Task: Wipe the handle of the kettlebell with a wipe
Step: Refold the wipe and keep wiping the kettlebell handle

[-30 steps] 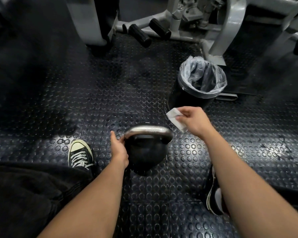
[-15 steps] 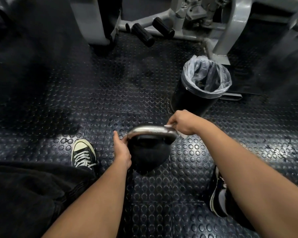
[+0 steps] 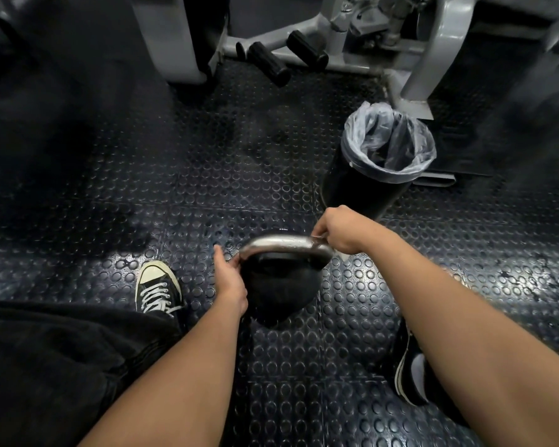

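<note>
A black kettlebell (image 3: pixel 279 285) stands on the studded rubber floor between my feet, its shiny metal handle (image 3: pixel 281 244) on top. My right hand (image 3: pixel 339 229) is curled over the right end of the handle, holding a white wipe (image 3: pixel 342 254) against it; only a small corner of the wipe shows below my fingers. My left hand (image 3: pixel 228 279) rests against the left side of the kettlebell, thumb up near the handle's left end, steadying it.
A black bin (image 3: pixel 368 185) lined with a clear bag (image 3: pixel 389 140) stands just beyond my right hand. Grey gym machine frames (image 3: pixel 433 53) and black foam rollers (image 3: pixel 268 64) lie further back. My sneakers (image 3: pixel 157 288) flank the kettlebell.
My right hand came down from above with the wipe and closed over the right end of the handle. The left hand stayed on the kettlebell's left side.
</note>
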Demonstrator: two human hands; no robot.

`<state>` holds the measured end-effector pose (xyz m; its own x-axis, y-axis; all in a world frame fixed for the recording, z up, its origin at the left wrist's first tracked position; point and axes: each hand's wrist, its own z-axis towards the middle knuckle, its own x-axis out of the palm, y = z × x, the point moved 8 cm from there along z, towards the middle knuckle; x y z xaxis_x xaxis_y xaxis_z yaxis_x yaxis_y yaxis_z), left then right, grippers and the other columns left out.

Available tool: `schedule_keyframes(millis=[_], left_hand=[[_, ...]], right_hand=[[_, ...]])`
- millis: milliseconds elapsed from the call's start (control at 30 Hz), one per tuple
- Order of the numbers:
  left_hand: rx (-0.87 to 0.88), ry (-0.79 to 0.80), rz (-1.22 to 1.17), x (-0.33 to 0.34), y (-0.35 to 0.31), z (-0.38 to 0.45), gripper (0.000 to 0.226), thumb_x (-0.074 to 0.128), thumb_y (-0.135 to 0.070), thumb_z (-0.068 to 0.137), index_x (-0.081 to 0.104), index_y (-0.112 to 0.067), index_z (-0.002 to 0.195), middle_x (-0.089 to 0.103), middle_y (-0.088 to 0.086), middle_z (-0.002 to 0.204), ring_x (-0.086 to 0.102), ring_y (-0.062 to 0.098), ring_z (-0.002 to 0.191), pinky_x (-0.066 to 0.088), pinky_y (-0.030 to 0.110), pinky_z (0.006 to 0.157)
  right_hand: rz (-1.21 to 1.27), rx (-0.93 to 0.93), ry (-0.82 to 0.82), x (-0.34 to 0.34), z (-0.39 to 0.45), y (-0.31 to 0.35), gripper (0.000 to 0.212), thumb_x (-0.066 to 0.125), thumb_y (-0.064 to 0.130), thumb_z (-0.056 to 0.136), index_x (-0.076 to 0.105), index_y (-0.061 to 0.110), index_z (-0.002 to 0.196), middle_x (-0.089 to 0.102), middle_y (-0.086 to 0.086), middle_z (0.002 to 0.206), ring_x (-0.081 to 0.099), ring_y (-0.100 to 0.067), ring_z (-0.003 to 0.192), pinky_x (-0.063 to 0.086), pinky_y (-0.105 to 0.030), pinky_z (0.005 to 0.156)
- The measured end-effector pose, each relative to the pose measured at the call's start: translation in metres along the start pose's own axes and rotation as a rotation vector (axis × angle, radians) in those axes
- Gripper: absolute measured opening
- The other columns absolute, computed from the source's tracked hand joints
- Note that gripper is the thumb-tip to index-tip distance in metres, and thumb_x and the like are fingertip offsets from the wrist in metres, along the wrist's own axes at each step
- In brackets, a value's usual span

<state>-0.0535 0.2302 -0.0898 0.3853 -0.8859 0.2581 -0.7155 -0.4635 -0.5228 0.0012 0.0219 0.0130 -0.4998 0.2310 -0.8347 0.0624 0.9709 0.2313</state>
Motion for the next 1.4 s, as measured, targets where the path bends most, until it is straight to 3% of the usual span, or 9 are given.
schedule_keyframes(millis=[133, 333, 467, 633, 767, 1000, 1167, 1267, 1400], left_hand=[[0.007, -0.016, 0.010, -0.001, 0.001, 0.001, 0.075, 0.022, -0.067, 0.103, 0.060, -0.009, 0.135, 0.065, 0.003, 0.097, 0.062, 0.017, 0.084, 0.023, 0.053, 0.118], [0.013, 0.003, 0.002, -0.001, 0.002, 0.004, 0.072, 0.024, -0.068, 0.102, 0.061, -0.012, 0.127, 0.065, 0.004, 0.098, 0.065, 0.024, 0.099, 0.027, 0.052, 0.118], [0.011, -0.003, 0.016, -0.001, 0.002, 0.004, 0.068, 0.022, -0.067, 0.103, 0.059, -0.014, 0.122, 0.064, 0.003, 0.097, 0.064, 0.021, 0.092, 0.024, 0.052, 0.118], [0.027, 0.015, 0.031, -0.001, 0.003, 0.007, 0.077, 0.022, -0.067, 0.103, 0.058, -0.008, 0.136, 0.066, 0.010, 0.117, 0.063, 0.027, 0.111, 0.023, 0.053, 0.120], [0.021, 0.036, 0.039, 0.001, 0.003, 0.005, 0.078, 0.022, -0.069, 0.102, 0.058, -0.010, 0.138, 0.063, 0.013, 0.131, 0.061, 0.031, 0.124, 0.030, 0.051, 0.118], [0.022, 0.020, 0.051, 0.001, 0.002, 0.004, 0.075, 0.024, -0.069, 0.102, 0.057, -0.012, 0.138, 0.064, 0.004, 0.100, 0.061, 0.019, 0.090, 0.050, 0.040, 0.086], [0.034, 0.008, 0.054, -0.002, 0.004, 0.009, 0.070, 0.024, -0.070, 0.101, 0.060, -0.015, 0.125, 0.067, 0.004, 0.104, 0.065, 0.026, 0.108, 0.035, 0.053, 0.116], [0.044, 0.009, 0.044, -0.001, 0.002, 0.006, 0.069, 0.025, -0.069, 0.102, 0.061, -0.015, 0.122, 0.067, 0.009, 0.115, 0.064, 0.027, 0.107, 0.030, 0.053, 0.118], [0.030, 0.009, 0.042, -0.001, 0.001, 0.004, 0.071, 0.027, -0.072, 0.100, 0.064, -0.014, 0.118, 0.069, 0.009, 0.110, 0.066, 0.023, 0.095, 0.055, 0.046, 0.092]], right_hand=[[0.085, 0.027, -0.044, -0.010, -0.014, -0.007, 0.030, 0.059, 0.005, 0.093, 0.077, 0.022, 0.111, 0.073, 0.001, 0.104, 0.063, -0.014, 0.090, 0.053, -0.027, 0.083], [0.136, 0.051, -0.077, 0.001, -0.020, -0.005, 0.035, 0.059, 0.003, 0.090, 0.076, 0.025, 0.111, 0.075, -0.004, 0.105, 0.067, -0.018, 0.089, 0.058, -0.035, 0.084], [0.219, 0.077, -0.147, 0.002, -0.032, -0.014, 0.028, 0.066, 0.026, 0.093, 0.072, 0.022, 0.120, 0.072, -0.004, 0.118, 0.067, -0.020, 0.099, 0.055, -0.034, 0.090], [0.196, 0.151, -0.188, 0.014, -0.032, -0.019, 0.045, 0.053, 0.002, 0.091, 0.072, 0.029, 0.121, 0.070, -0.007, 0.119, 0.067, -0.022, 0.083, 0.056, -0.030, 0.072], [0.218, 0.171, -0.249, 0.017, -0.040, -0.015, 0.049, 0.052, 0.001, 0.090, 0.068, 0.032, 0.126, 0.069, -0.007, 0.120, 0.066, -0.020, 0.076, 0.056, -0.030, 0.069], [0.168, 0.245, -0.293, 0.029, -0.053, -0.008, 0.050, 0.045, -0.004, 0.085, 0.063, 0.022, 0.125, 0.067, -0.013, 0.094, 0.063, -0.031, 0.080, 0.052, -0.037, 0.064], [0.201, 0.258, -0.426, 0.043, -0.072, -0.002, 0.054, 0.040, -0.007, 0.083, 0.055, 0.028, 0.122, 0.056, -0.001, 0.070, 0.056, -0.020, 0.065, 0.036, -0.026, 0.054], [0.295, 0.306, -0.464, 0.052, -0.075, -0.006, 0.066, 0.041, -0.011, 0.085, 0.053, 0.024, 0.138, 0.070, -0.010, 0.113, 0.064, -0.028, 0.089, 0.047, -0.028, 0.070], [0.377, 0.260, -0.587, 0.059, -0.072, 0.001, 0.068, 0.043, -0.013, 0.085, 0.051, 0.021, 0.143, 0.052, -0.001, 0.147, 0.056, -0.021, 0.128, 0.044, -0.033, 0.109]])
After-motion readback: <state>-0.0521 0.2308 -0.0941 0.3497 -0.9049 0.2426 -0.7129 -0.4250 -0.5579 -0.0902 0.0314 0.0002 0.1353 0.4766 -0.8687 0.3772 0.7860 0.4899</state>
